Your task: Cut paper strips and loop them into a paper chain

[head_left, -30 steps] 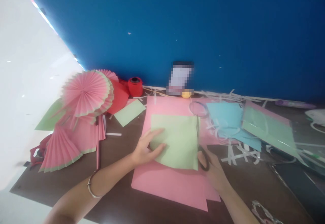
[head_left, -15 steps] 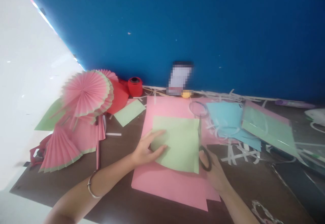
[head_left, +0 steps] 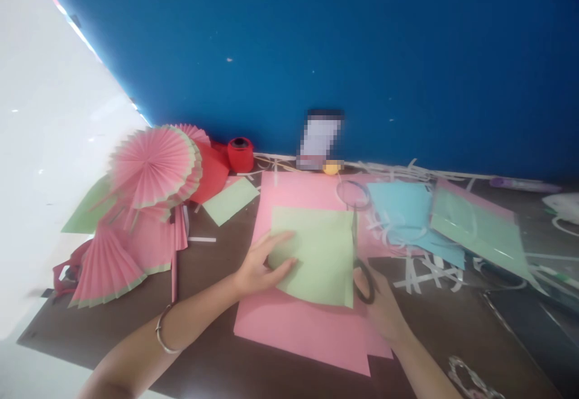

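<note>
A light green sheet of paper is held over larger pink sheets on the dark table. My left hand grips its left edge, thumb and forefinger lying on top; the other fingers are partly hidden. My right hand is closed around the black handles of a pair of scissors. The blades point away from me and lie along the green sheet's right edge, where a narrow strip of the paper shows. Whether the blades are apart is too blurred to tell.
Pleated pink paper fans with green rims are piled at left, near a red tape roll. White paper strips, blue paper and a clear packet lie at right. A blue wall stands behind.
The scissors and the right edge of the green sheet have shifted very slightly left. My left hand has stayed in place.
</note>
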The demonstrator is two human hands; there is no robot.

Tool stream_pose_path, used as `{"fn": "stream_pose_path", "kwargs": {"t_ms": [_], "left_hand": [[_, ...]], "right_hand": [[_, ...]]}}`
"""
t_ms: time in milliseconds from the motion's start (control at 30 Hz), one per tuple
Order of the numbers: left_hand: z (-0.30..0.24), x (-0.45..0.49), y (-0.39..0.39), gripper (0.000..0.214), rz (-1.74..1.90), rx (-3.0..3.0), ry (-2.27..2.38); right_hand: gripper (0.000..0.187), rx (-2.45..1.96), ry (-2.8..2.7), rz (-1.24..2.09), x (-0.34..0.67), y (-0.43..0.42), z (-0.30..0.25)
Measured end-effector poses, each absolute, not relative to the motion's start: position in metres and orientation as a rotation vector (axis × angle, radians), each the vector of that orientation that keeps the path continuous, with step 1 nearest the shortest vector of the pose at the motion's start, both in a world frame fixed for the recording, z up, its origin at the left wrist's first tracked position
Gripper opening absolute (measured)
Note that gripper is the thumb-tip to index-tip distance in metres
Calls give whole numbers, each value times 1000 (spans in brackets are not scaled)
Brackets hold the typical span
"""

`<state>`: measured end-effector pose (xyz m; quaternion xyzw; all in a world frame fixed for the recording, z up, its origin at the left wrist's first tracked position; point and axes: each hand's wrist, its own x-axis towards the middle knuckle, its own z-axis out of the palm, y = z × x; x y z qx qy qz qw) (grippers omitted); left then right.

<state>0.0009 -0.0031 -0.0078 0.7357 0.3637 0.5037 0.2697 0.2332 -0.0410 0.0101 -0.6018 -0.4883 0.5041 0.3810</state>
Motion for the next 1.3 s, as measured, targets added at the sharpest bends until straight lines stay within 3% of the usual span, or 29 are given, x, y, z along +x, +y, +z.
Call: {"fn": "stream_pose_path", "kwargs": {"t_ms": [1300], "left_hand": [[-9,1,-4,47,1321,1969,953]], "right_hand": [[39,-1507,-1251,1295,236,-39,8]]}}
